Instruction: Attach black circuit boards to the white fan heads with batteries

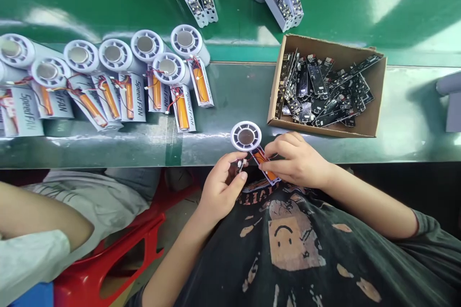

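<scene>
Box (324, 131), one: on the surface (234, 100). Fan (246, 136), one: left of the box and nearer the person, handle's (275, 182) long axis slanting toward the person and rightward. Right hand (297, 160): nearer the box, fingertips at the handle's orange battery (271, 175); whether pinching, cannot tell. Left hand (222, 187): farther left, pinching a small part (241, 165).

"SpeedFAN" on several fan handles (139, 99)
</scene>
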`<state>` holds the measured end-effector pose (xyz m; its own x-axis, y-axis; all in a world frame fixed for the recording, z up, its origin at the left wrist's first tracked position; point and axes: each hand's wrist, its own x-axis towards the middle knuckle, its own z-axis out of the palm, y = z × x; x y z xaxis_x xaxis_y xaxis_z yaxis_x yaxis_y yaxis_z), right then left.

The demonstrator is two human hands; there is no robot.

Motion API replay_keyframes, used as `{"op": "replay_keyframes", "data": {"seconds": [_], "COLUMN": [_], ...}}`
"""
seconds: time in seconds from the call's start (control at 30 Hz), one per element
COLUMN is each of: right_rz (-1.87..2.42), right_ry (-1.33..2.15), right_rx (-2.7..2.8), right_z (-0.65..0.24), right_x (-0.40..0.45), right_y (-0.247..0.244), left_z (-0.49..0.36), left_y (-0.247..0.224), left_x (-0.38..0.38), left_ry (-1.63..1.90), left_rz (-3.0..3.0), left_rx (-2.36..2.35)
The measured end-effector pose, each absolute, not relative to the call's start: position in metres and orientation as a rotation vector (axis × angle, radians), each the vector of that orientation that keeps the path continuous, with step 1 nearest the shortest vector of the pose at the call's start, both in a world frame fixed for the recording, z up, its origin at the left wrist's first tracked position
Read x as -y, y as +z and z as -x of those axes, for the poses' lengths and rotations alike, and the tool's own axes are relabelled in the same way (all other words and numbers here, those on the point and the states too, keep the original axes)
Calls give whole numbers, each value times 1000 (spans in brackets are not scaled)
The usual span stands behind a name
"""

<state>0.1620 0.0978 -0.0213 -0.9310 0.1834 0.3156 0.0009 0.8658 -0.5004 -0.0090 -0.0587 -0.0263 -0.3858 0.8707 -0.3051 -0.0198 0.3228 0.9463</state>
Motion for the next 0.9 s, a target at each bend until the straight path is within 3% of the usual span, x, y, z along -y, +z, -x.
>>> {"op": "replay_keyframes", "data": {"seconds": [0.17,0.3,0.67,0.9], "right_rz": [361,569,471,530], "right_ry": [1297,1476,1102,1234], "right_rx": [2262,2163,2478,2462], "right_z": [-160,-152,-136,-137], "right_x": [-100,-95,-81,-79], "right_y": [-24,-19,-9,-9], "left_z": [8,5,1,-2], "left_y": [-25,-21,-22,-22], "left_x": [56,53,54,56], "left_ry": [1226,1253,1268,1278], "left_rz": [-575,-425,-437,-606], "left_rx": [-1493,-1384,-1292,-1422]}}
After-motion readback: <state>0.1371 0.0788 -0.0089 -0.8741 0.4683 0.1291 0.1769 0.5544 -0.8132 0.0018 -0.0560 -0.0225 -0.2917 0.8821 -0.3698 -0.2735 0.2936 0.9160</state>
